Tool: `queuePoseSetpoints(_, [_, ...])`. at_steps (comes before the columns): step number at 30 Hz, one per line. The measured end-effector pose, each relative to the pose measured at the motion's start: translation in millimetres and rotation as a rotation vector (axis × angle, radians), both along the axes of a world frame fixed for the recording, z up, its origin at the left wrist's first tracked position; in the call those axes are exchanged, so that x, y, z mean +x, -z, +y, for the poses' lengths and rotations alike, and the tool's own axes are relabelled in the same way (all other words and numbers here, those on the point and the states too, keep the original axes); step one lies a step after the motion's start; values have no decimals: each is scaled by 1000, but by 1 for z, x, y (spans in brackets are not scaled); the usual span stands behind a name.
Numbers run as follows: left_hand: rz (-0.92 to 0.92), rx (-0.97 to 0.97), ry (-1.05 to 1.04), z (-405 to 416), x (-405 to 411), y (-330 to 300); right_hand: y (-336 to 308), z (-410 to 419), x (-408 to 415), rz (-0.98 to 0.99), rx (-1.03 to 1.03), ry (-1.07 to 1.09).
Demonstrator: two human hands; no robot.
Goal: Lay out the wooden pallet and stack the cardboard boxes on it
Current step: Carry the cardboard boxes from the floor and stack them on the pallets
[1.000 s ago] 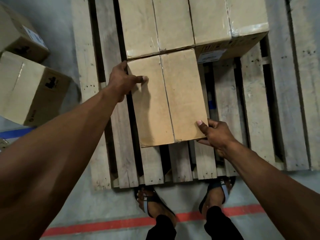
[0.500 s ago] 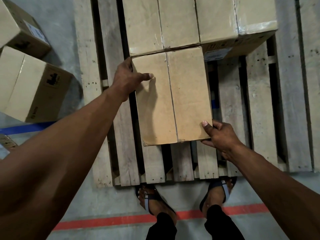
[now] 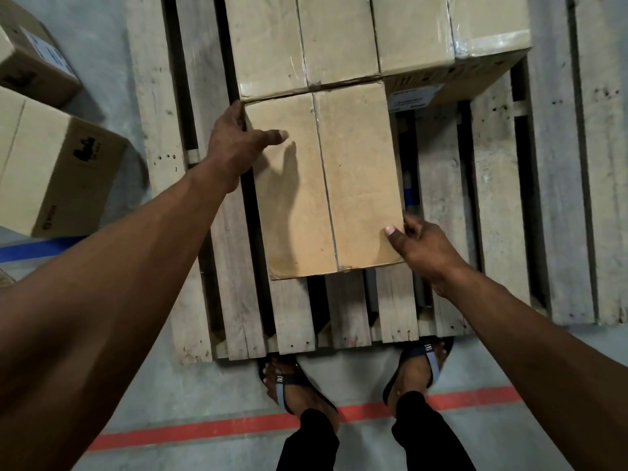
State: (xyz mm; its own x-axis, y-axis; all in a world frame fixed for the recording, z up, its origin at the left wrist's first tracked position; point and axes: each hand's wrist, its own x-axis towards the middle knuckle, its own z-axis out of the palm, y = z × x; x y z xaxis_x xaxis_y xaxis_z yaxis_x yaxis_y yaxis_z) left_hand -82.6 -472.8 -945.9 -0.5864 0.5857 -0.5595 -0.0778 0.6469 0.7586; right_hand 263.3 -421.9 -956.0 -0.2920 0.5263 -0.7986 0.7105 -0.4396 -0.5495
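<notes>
A plain cardboard box [image 3: 356, 185] lies flat on the slatted wooden pallet [image 3: 499, 198], its far edge butted against a taped box [image 3: 306, 39] behind it. A second taped box [image 3: 452, 28] with a white label sits to the right of that one. My left hand [image 3: 234, 141] grips the plain box's far-left corner, thumb on top and fingers down the side. My right hand [image 3: 421, 246] holds the near-right corner, thumb on the lid. The box's lower sides are hidden.
Two loose cardboard boxes [image 3: 51, 171] [image 3: 30, 59] stand on the concrete floor left of the pallet. Blue tape [image 3: 37, 248] and a red floor line [image 3: 210, 430] mark the floor. My sandalled feet [image 3: 289, 382] touch the pallet's near edge. Bare slats lie to the right.
The plain box stays against the rear box, with both hands on the same corners. The view has shifted slightly; little else differs.
</notes>
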Motion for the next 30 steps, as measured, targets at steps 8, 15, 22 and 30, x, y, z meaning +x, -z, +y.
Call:
queuePoseSetpoints(8, [-91,-3,-217,19,-2,-12,-21,86,-85,150,157,90])
queuePoseSetpoints(15, [-214,21,-271,21,-2,-15,-25,103,-113,146,210,12])
queuePoseSetpoints(22, [-220,13,-225,18,-2,-20,-21,103,-114,109,239,-25])
queuePoseSetpoints(30, [-162,42,-192,7,6,-18,-36,81,-100,42,376,-122])
